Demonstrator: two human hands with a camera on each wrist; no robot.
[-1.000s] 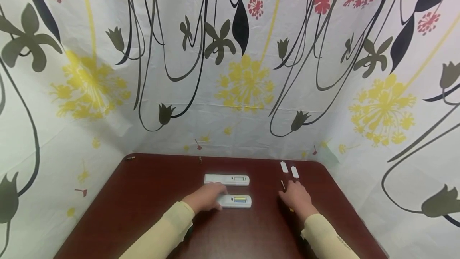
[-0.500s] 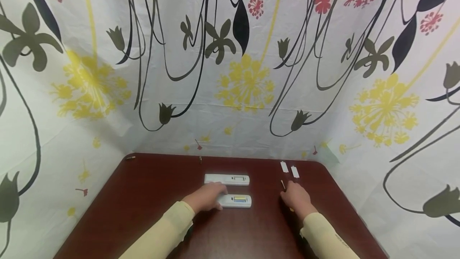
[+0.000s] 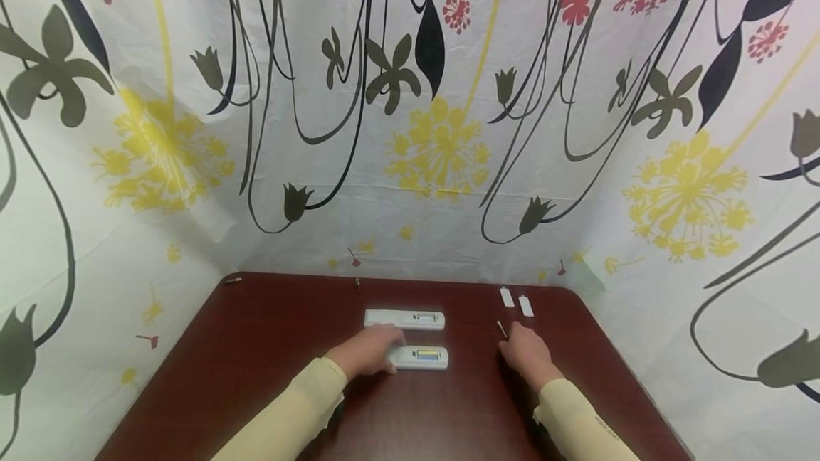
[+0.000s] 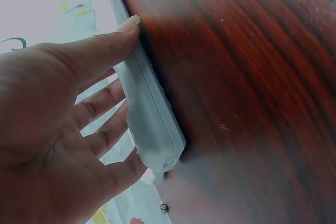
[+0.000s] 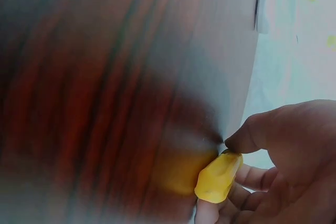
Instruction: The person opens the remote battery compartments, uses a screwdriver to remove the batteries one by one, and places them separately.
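Observation:
My left hand (image 3: 368,351) grips the left end of the nearer white remote control (image 3: 419,357), thumb along one long side and fingers on the other, as the left wrist view shows. This remote lies back side up, with yellow and blue batteries (image 3: 428,355) in its uncovered compartment. To the right, my right hand (image 3: 528,353) holds a screwdriver (image 5: 216,179) low over the table. Its yellow handle shows between thumb and fingers in the right wrist view. In the head view its thin shaft juts out beyond the fingers and the handle is hidden.
Behind the nearer remote lies a second white remote (image 3: 397,319), its battery compartment open. Two white battery covers (image 3: 507,297) sit at the back right. Small loose batteries (image 3: 357,284) lie along the far edge of the dark red table (image 3: 288,319). Patterned fabric (image 3: 410,233) surrounds it.
The screwdriver's shaft has swung a little left, and its yellow handle is now out of sight in the head view. My left hand and the remotes stay put.

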